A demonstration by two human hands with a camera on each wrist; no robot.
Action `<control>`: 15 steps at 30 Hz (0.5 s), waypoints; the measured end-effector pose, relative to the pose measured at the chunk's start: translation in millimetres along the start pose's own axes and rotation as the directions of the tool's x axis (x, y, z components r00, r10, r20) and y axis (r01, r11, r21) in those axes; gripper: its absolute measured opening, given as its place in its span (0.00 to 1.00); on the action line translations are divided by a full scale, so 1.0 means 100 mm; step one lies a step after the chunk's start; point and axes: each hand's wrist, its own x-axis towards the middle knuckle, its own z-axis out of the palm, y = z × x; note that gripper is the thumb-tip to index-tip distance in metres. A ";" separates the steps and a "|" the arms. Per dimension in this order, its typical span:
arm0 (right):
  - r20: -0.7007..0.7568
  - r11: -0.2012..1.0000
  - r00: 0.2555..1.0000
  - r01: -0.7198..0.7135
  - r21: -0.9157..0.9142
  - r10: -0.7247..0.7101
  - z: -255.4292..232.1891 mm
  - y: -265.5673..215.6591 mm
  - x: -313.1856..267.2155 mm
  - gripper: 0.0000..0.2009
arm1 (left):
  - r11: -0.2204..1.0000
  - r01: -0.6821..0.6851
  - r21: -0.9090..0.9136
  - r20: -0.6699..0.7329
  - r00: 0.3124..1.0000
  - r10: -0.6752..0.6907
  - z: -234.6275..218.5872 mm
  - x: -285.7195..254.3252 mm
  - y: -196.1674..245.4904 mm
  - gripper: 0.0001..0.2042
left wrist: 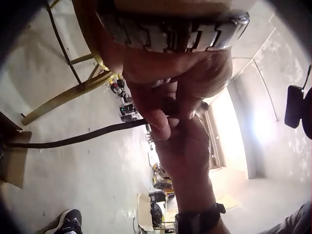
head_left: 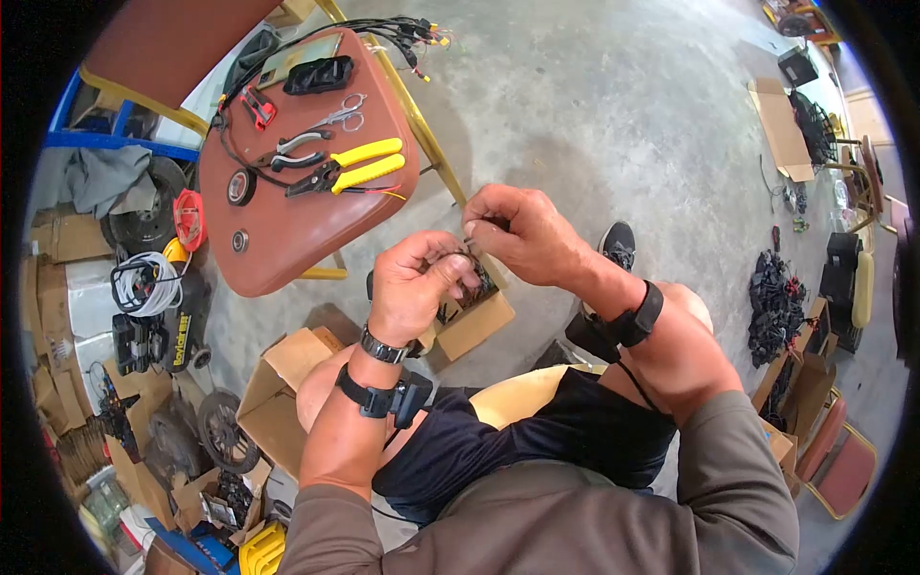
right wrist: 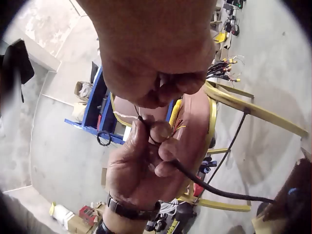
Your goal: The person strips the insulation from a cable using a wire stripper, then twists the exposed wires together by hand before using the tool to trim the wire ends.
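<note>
In front of the person's lap, the left hand (head_left: 407, 283) pinches a black cable (right wrist: 219, 191) between thumb and fingers, close to its end. Thin wires (right wrist: 126, 115), one of them pale, stick out of that end. The right hand (head_left: 522, 235) is right beside the left, its fingers curled at the wire ends; its fingertips hide the thin wire they pinch. From the left hand the cable hangs down toward an open cardboard box (head_left: 470, 331) on the floor, which holds dark items.
A chair seat (head_left: 316, 230) at the left bears yellow-handled wire strippers (head_left: 369, 165), pliers (head_left: 295, 153), scissors (head_left: 347, 115), a red cutter (head_left: 258, 107) and a black tape roll (head_left: 241, 188). A cable bundle (head_left: 407, 34) crosses its far edge. Another cardboard box (head_left: 273, 383) stands by the left knee.
</note>
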 end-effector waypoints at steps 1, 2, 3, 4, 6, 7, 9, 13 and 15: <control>0.000 1.000 1.000 -0.004 0.026 0.004 0.00 0.02 0.00 0.04 | 1.000 -0.012 -0.010 -0.015 1.000 0.012 -0.01 0.01 0.00 0.04; 0.001 0.999 1.000 -0.008 0.052 0.007 0.00 0.06 0.01 0.04 | 0.999 -0.026 -0.020 -0.030 0.999 0.025 -0.03 0.02 0.00 0.04; 0.003 0.997 1.000 -0.010 0.078 0.010 0.00 0.06 0.02 0.04 | 0.999 -0.040 -0.030 -0.047 0.998 0.038 -0.04 0.03 0.01 0.04; 0.014 0.995 0.999 -0.042 0.094 0.041 0.00 0.05 0.02 0.04 | 0.999 -0.040 -0.026 -0.053 0.998 0.039 -0.05 0.03 0.02 0.04; 0.039 0.986 0.994 -0.105 0.126 0.101 -0.02 0.00 0.01 0.04 | 0.999 -0.042 -0.020 -0.065 0.997 0.040 -0.04 0.03 0.04 0.04; 0.050 0.985 0.994 -0.105 0.137 0.099 -0.01 0.00 0.01 0.04 | 0.999 -0.038 -0.019 -0.065 0.997 0.037 -0.03 0.02 0.04 0.04; 0.070 0.981 0.993 -0.105 0.160 0.095 0.00 0.02 0.01 0.05 | 0.999 -0.029 -0.018 -0.062 0.998 0.028 -0.03 0.02 0.05 0.04; 0.107 0.965 0.992 -0.089 0.247 0.064 0.02 -0.02 0.00 0.04 | 0.999 -0.025 -0.020 -0.059 0.998 0.024 -0.04 0.02 0.06 0.03; 0.124 0.957 0.990 -0.095 0.274 0.063 0.02 -0.01 0.00 0.03 | 0.999 -0.027 -0.026 -0.070 0.997 0.025 -0.04 0.03 0.04 0.03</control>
